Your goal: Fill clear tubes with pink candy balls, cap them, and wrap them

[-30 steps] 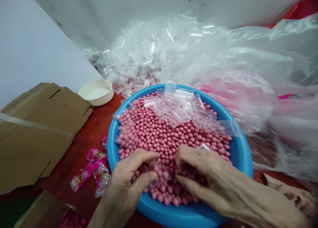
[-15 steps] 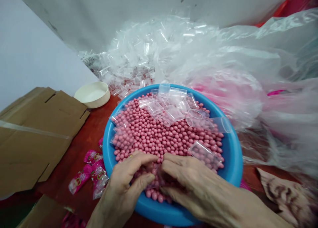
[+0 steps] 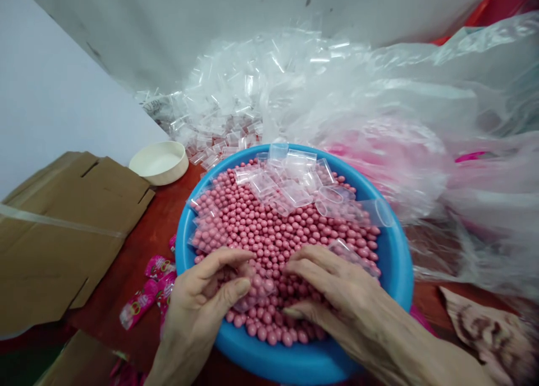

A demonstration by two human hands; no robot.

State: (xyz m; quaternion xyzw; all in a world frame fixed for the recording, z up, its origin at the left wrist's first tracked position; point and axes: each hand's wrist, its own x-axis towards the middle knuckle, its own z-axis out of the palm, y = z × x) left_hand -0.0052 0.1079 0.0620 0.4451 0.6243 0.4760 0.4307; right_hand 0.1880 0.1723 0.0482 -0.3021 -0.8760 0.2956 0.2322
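A blue basin point(image 3: 402, 262) holds a heap of small pink balls point(image 3: 269, 229). At its near left side, my left hand point(image 3: 210, 290) grips a small clear plastic container point(image 3: 255, 288) with pink balls inside. To its right, my right hand point(image 3: 332, 285) dips into the balls, thumb and fingers apart; its palm is hidden. Several clear containers point(image 3: 295, 189) lie across the far part of the heap. One more clear container point(image 3: 349, 254) lies partly behind my right hand. Ball-filled clear containers point(image 3: 208, 231) rest against the left wall of the basin.
Left of the basin lie pink printed packets point(image 3: 138, 304) on the red table point(image 3: 162, 212), beside a flattened cardboard box point(image 3: 76, 223). A shallow white bowl point(image 3: 162, 164) stands behind. Many clear containers point(image 3: 227, 100) pile at the back, with plastic sheeting point(image 3: 421, 105) on the right.
My hands have moved apart. My right hand has shifted right and its fingers have spread, leaving the clear container with balls in my left hand more exposed.
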